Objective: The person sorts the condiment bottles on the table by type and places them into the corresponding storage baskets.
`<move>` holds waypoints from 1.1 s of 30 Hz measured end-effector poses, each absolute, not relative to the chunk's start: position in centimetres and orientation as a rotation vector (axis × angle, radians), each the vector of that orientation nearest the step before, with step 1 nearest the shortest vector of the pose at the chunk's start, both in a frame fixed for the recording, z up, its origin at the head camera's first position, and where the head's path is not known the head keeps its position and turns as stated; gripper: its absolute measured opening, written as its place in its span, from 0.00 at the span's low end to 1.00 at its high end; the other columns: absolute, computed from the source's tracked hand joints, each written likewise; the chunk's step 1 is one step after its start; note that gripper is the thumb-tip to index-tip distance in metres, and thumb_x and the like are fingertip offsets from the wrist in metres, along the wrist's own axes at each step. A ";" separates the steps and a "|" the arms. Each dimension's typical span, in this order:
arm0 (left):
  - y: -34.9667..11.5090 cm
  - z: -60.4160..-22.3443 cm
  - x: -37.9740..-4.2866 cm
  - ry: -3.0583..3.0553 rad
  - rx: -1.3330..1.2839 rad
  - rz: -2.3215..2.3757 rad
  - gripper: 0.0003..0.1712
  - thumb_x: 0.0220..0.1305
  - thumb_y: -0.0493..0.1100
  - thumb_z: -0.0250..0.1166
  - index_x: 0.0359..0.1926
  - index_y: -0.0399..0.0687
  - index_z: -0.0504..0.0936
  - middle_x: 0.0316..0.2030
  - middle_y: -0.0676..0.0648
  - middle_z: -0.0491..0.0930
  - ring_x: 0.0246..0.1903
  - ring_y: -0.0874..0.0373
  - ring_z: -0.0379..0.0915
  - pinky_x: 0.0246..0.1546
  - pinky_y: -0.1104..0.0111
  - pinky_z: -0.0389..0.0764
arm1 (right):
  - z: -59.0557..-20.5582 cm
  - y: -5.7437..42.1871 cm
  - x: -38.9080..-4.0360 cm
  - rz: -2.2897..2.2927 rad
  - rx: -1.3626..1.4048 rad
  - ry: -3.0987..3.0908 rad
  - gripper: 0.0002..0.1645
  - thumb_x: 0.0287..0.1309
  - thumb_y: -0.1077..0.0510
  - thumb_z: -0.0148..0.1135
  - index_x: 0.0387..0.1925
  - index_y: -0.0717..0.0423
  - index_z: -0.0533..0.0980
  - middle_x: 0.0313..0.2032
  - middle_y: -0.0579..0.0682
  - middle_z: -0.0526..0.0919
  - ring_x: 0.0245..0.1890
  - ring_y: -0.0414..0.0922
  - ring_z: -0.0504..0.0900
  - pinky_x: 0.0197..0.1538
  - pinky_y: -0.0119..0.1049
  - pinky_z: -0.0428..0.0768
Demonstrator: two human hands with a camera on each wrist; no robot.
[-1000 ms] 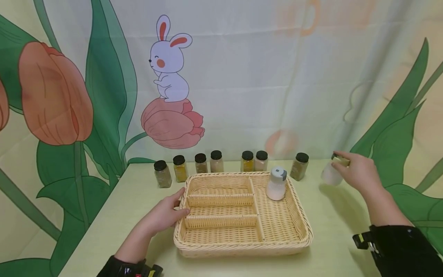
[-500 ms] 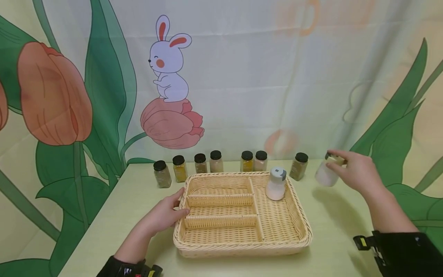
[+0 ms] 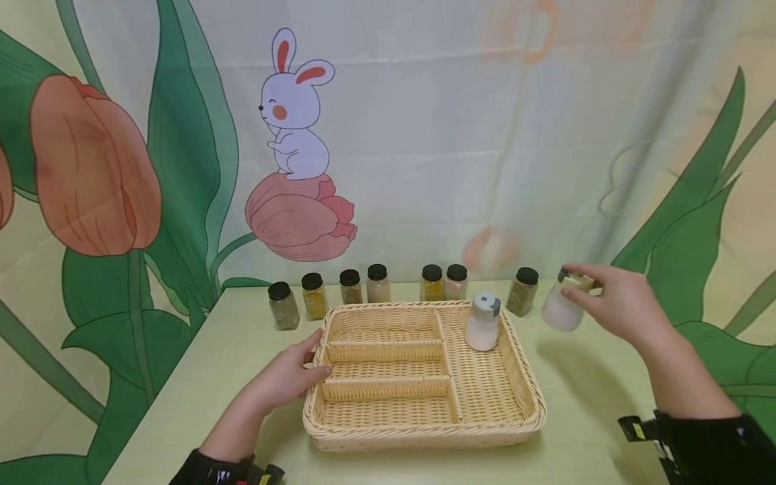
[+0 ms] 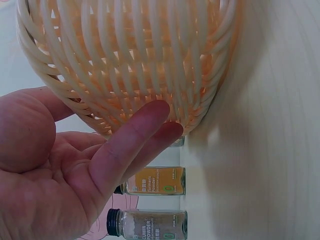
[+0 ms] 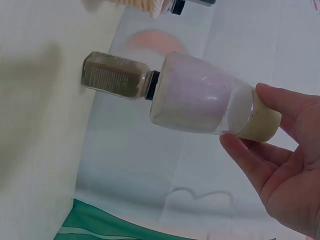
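My left hand (image 3: pixel 291 374) grips the left rim of the wicker basket (image 3: pixel 424 431), thumb over the edge and fingers against the outer wall, as the left wrist view shows. My right hand (image 3: pixel 618 303) pinches the beige cap of a seasoning shaker (image 5: pixel 195 95) half filled with white powder. That shaker hangs tilted over the table, right of the basket, its shadow below. A second shaker (image 3: pixel 483 327), with a white and grey cap, stands upright in the basket's right compartment, near the back.
Behind the basket stand several black-capped spice jars, among them a cumin jar (image 4: pixel 150 225), a turmeric jar (image 4: pixel 155 181) and a brown jar (image 3: pixel 523 293) at the right end. A printed curtain (image 3: pixel 412 135) hangs behind the pale table (image 3: pixel 224 357). Two dividers part the basket's left side.
My right hand has carried the beige-capped shaker left, towards the basket and the brown jar. My left hand, the basket and the shaker inside it stay in place.
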State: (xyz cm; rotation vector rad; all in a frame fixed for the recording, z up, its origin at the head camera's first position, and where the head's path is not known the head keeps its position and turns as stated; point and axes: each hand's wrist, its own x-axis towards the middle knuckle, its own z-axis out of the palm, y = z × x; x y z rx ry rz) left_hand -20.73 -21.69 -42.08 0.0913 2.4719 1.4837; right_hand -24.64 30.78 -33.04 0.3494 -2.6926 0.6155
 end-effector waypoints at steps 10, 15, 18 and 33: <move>-21.7 -42.2 -20.8 2.461 0.092 1.498 0.47 0.71 0.38 0.65 0.81 0.43 0.47 0.69 0.27 0.65 0.42 0.50 0.85 0.32 0.58 0.88 | -32.3 29.5 -23.4 0.643 0.422 -2.665 0.27 0.66 0.48 0.68 0.62 0.56 0.79 0.56 0.69 0.81 0.47 0.69 0.82 0.34 0.57 0.83; -21.7 -42.3 -20.8 2.470 0.097 1.486 0.47 0.71 0.38 0.65 0.81 0.43 0.47 0.69 0.27 0.65 0.42 0.50 0.85 0.32 0.58 0.88 | -32.2 29.0 -23.0 0.651 0.453 -2.651 0.27 0.65 0.50 0.70 0.62 0.56 0.80 0.55 0.67 0.81 0.45 0.68 0.83 0.35 0.57 0.84; -21.7 -42.3 -20.8 2.467 0.095 1.486 0.47 0.71 0.38 0.65 0.81 0.43 0.47 0.69 0.27 0.65 0.42 0.50 0.85 0.32 0.58 0.88 | -32.1 28.6 -22.8 0.653 0.465 -2.645 0.27 0.64 0.50 0.71 0.61 0.56 0.80 0.56 0.67 0.82 0.44 0.69 0.84 0.35 0.57 0.84; -21.7 -42.1 -20.8 2.467 0.095 1.486 0.47 0.71 0.37 0.64 0.82 0.43 0.46 0.69 0.27 0.64 0.41 0.51 0.85 0.33 0.59 0.88 | -31.2 26.6 -21.7 0.689 0.541 -2.684 0.29 0.63 0.47 0.72 0.62 0.54 0.80 0.55 0.64 0.83 0.41 0.61 0.88 0.39 0.55 0.86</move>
